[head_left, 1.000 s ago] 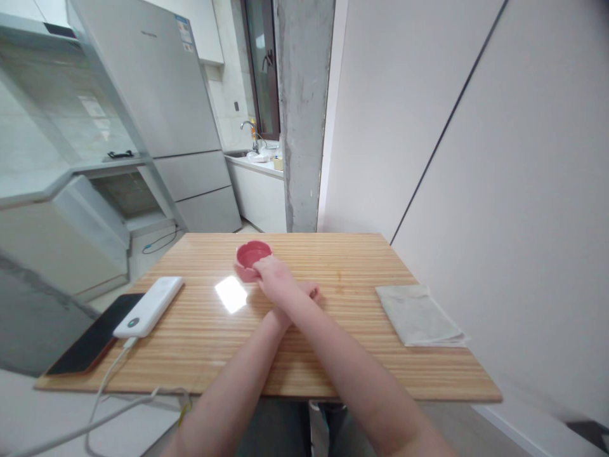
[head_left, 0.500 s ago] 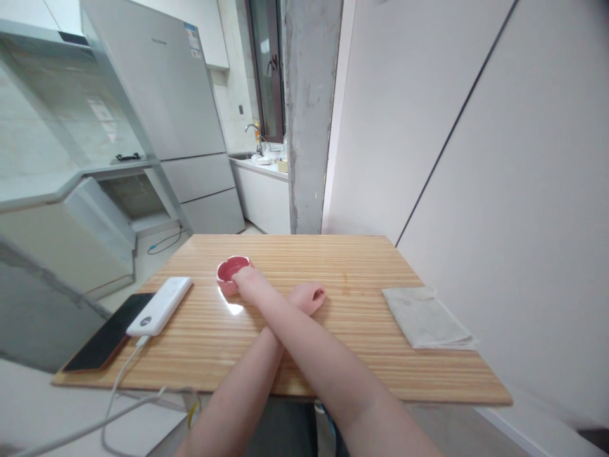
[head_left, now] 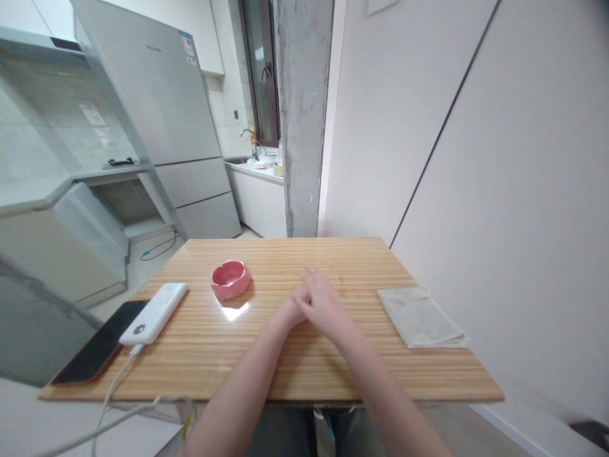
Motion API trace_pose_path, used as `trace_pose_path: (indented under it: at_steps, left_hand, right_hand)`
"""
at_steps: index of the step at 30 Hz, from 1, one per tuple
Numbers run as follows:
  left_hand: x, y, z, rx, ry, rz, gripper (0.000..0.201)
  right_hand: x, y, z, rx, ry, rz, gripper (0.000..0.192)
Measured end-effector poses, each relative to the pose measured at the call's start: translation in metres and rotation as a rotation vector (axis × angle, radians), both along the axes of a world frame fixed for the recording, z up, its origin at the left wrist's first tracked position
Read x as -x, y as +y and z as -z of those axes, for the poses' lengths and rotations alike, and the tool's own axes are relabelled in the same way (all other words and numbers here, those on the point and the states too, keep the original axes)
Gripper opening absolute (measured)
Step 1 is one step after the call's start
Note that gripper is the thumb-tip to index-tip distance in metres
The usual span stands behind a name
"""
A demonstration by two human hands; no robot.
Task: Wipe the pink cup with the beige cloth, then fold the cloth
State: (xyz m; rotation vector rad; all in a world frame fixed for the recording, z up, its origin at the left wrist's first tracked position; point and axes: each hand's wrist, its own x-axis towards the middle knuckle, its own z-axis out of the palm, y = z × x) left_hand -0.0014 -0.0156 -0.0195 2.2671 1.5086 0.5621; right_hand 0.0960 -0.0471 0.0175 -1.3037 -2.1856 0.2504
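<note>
A pink ashtray (head_left: pixel 231 289) with notches in its rim stands on the wood-grain table, left of both hands. My right hand (head_left: pixel 322 299) reaches over my left hand (head_left: pixel 294 307) near the middle of the table, and the two touch or overlap. The fingers of my right hand are stretched out and somewhat apart, with nothing seen in them. The fingers of my left hand are mostly hidden behind the right one, so its grip does not show.
A white power bank (head_left: pixel 155 313) with a cable (head_left: pixel 117 381) lies partly over a dark flat device (head_left: pixel 102 346) at the table's left. Toward the right edge is a folded grey cloth (head_left: pixel 421 317). Behind the table (head_left: pixel 390 374) stand a fridge (head_left: pixel 157 95) and a concrete pillar (head_left: pixel 304 127).
My right hand has left the ashtray and come back right to my left hand, uncrossing the forearms. The ashtray remains on the table. The view has shifted slightly.
</note>
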Motion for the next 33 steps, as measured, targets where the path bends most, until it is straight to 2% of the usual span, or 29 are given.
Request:
trace_pose_path:
  at_steps: [3,5,7,10,13,15,17,20,22,24,25,27,29,31,33]
  left_hand:
    - [0.002,-0.006,-0.006,-0.033,-0.018,0.057,0.031]
    - [0.003,-0.009,-0.01,-0.015,-0.02,0.079,0.02]
    - [0.003,-0.01,-0.012,0.027,-0.028,0.079,0.019]
    - [0.002,-0.016,-0.012,0.095,-0.078,0.047,0.022]
    - [0.001,-0.03,-0.011,0.164,-0.165,-0.057,0.039]
    - [0.003,-0.045,-0.011,0.185,-0.212,-0.166,0.054]
    - [0.009,-0.063,-0.013,0.144,-0.215,-0.269,0.064]
    - [0.034,-0.087,-0.018,-0.065,-0.113,-0.381,0.064]
    - [0.06,-0.098,-0.019,-0.233,-0.002,-0.508,0.058]
    - [0.089,-0.104,-0.015,-0.363,0.094,-0.627,0.051]
    - [0.102,-0.106,-0.011,-0.376,0.121,-0.595,0.048]
    - [0.126,-0.107,0.0,-0.333,0.122,-0.497,0.045]
    - [0.146,-0.11,0.011,-0.235,0.16,-0.459,0.048]
    - [0.163,-0.114,0.019,-0.137,0.274,-0.474,0.05]
    - [0.181,-0.119,0.02,-0.051,0.396,-0.538,0.051]
  right_hand:
    - [-0.106,-0.014,0.02,0.034,-0.179,0.483,0.05]
    - [-0.162,-0.02,0.033,0.074,-0.276,0.763,0.047]
    - [-0.198,-0.022,0.041,0.121,-0.317,0.912,0.048]
    - [-0.211,-0.023,0.046,0.2,-0.357,0.88,0.046]
    - [-0.183,-0.025,0.043,0.228,-0.403,0.745,0.04]
    - [-0.147,-0.031,0.041,0.224,-0.357,0.636,0.037]
    - [-0.101,-0.038,0.039,0.223,-0.235,0.431,0.035]
    - [-0.025,-0.052,0.037,0.224,-0.013,0.106,0.032]
    - [0.023,-0.059,0.037,0.257,0.09,-0.053,0.038]
    - [0.06,-0.064,0.036,0.286,0.136,-0.286,0.041]
    - [0.074,-0.065,0.036,0.285,0.157,-0.396,0.04]
    - [0.092,-0.065,0.034,0.27,0.211,-0.521,0.038]
    - [0.096,-0.061,0.033,0.275,0.279,-0.565,0.033]
    - [0.088,-0.054,0.031,0.301,0.343,-0.541,0.029]
    - [0.069,-0.043,0.03,0.307,0.39,-0.459,0.027]
